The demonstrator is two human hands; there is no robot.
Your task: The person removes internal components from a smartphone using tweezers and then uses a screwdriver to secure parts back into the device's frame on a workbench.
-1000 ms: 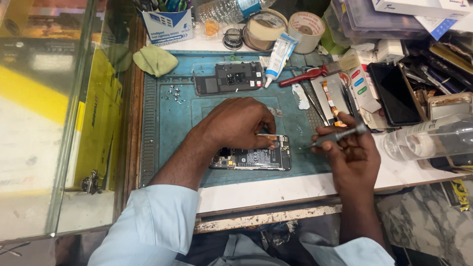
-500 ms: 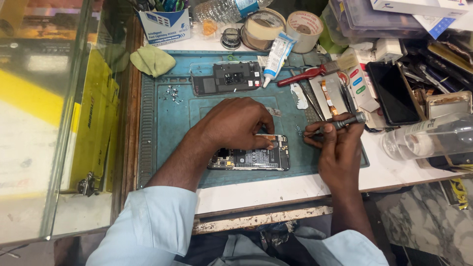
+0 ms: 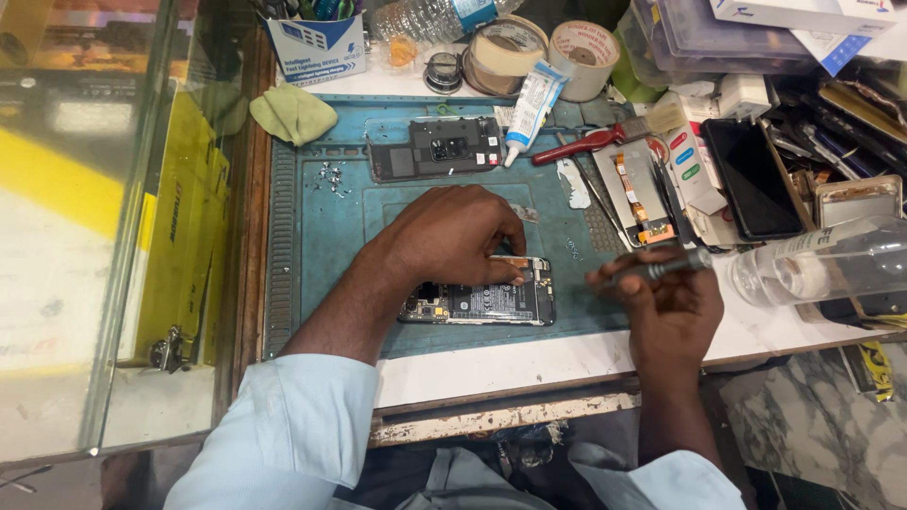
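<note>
Your left hand (image 3: 453, 236) is lying palm-down over the opened black smartphone with its back cover off and circuit boards showing (image 3: 482, 302), its fingertips pressing on the upper edge of the phone and pinning it flat to the teal rubber work mat (image 3: 331, 236). The phone is sitting near the front middle of that mat, lengthwise from left to right, just ahead of the pale table edge. Your right hand (image 3: 666, 307) is hovering just to the right of the phone, off its end, with the fingers closed around a slim dark metal screwdriver (image 3: 657, 269) that is pointing left and slightly down; its tip is hidden behind your fingers, so you cannot tell whether it is touching anything. Farther back on the mat a detached black phone back panel (image 3: 436, 149) is lying flat, with a small scatter of silver screws (image 3: 329, 175) to its left and a white-and-blue glue tube (image 3: 529, 109) leaning beside its right end. A red-handled tool (image 3: 581, 144) is resting right of the tube, and a clear plastic bottle (image 3: 831, 260) is lying on its side by your right hand.
</note>
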